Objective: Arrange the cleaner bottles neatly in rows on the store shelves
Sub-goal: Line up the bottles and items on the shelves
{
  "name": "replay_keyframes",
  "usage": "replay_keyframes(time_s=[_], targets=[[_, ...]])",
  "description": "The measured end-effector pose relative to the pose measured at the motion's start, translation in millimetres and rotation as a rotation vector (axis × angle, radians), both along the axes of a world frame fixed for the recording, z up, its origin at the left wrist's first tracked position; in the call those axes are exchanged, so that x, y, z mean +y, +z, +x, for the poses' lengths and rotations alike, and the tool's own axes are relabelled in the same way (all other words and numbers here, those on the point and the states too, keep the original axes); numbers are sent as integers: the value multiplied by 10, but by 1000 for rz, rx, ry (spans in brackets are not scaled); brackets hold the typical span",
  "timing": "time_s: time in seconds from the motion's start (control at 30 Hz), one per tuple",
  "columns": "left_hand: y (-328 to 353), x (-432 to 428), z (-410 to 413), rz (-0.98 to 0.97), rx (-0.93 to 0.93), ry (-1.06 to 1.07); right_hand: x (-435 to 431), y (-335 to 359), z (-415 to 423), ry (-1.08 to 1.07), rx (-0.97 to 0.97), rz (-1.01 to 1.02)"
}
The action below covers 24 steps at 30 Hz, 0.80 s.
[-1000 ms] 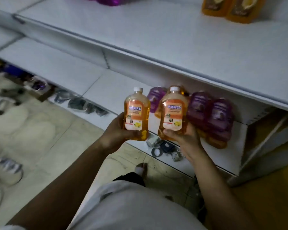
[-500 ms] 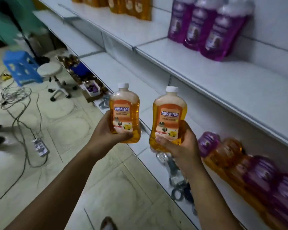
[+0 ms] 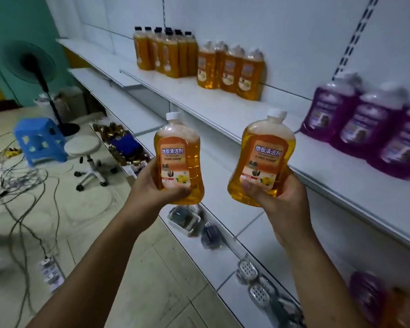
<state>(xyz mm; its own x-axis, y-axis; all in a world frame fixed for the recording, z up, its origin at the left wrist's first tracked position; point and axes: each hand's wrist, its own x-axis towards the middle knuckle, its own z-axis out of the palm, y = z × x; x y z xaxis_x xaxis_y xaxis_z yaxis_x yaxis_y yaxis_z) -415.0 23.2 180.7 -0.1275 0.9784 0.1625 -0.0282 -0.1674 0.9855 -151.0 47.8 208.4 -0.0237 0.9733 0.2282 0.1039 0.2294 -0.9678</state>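
Carrying two floor cleaner bottles to the shelf (image 3: pixel 223 107)

Left hand (image 3: pixel 152 185) is clamping one orange bottle (image 3: pixel 178 159), right hand (image 3: pixel 279 200) the other bottle (image 3: pixel 260 159), both upright, likely for the orange row (image 3: pixel 230 69).

A white store shelf (image 3: pixel 223 107) carries dark-capped orange bottles (image 3: pixel 166 53), a cluster of orange cleaner bottles (image 3: pixel 232 69) and purple bottles (image 3: pixel 365 124) against the back wall, while a lower shelf (image 3: pixel 223 237) holds small packaged items (image 3: pixel 187 216).
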Motion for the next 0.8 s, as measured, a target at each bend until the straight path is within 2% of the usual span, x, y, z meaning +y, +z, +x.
replay_keyframes(time_s=[0.4, 0.53, 0.7, 0.8], targets=[[365, 1723, -775, 48, 68, 95, 1808, 251, -894, -41, 37, 84], [435, 2271, -972, 50, 36, 54, 2219, 298, -1096, -77, 41, 54], [513, 3027, -1205, 25, -139, -81, 2564, 358, -1369, -240, 29, 63], [614, 3472, -1337, 49, -113, -135, 2705, 436, -1529, -352, 51, 52]])
